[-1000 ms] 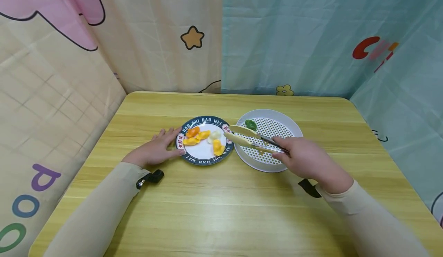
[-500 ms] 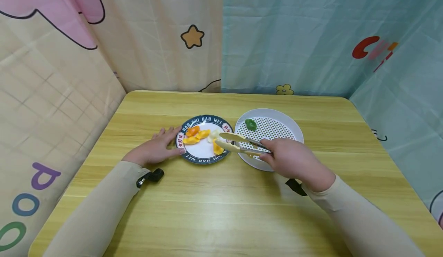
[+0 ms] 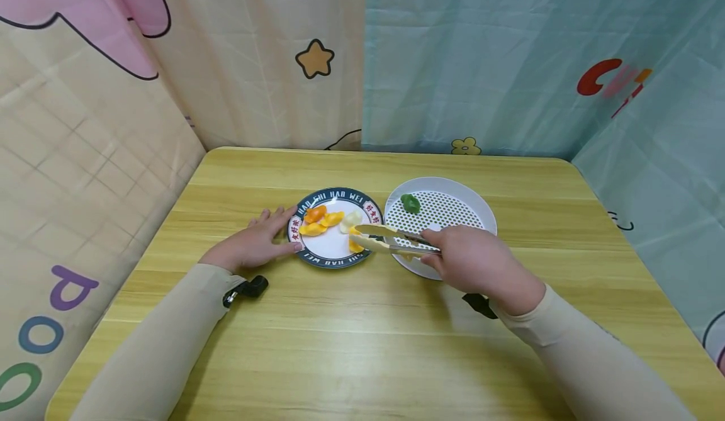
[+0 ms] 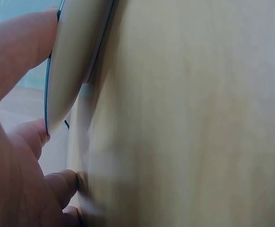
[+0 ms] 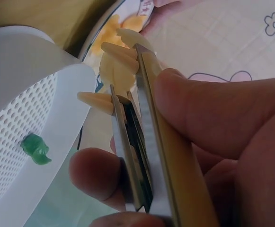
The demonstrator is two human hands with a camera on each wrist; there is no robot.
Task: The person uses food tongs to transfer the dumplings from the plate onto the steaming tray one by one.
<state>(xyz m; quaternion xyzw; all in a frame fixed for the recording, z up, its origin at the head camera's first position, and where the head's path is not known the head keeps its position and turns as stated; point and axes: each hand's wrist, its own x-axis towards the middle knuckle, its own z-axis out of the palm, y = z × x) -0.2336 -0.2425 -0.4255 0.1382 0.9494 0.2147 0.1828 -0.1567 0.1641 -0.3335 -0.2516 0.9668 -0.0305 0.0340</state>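
My left hand [image 3: 249, 245] rests at the left edge of a round plate [image 3: 330, 262] with a dark blue lettered rim; its thumb and forefinger touch the rim, fingers spread. On the plate lie an orange piece [image 3: 315, 214], a whitish piece [image 3: 350, 221] and several yellow pieces [image 3: 313, 229], shaped like small dumplings. My right hand [image 3: 481, 260] grips metal tongs [image 5: 149, 118] with cream tips. Those tips reach over the plate's right side, around or above a yellow piece [image 3: 355, 246] they partly cover. Whether they touch it, I cannot tell.
A white round basket [image 3: 481, 204] with a perforated bottom stands just right of the plate, partly beneath my right hand. A green piece [image 3: 410, 204] lies in it. Both dishes stand on a wooden table [image 3: 362, 345], with printed curtains behind and at the sides.
My right hand and the tongs have moved left and slightly down, from over the basket to the yellow piece on the plate. The tongs' tips are closer together. My left hand stays put.
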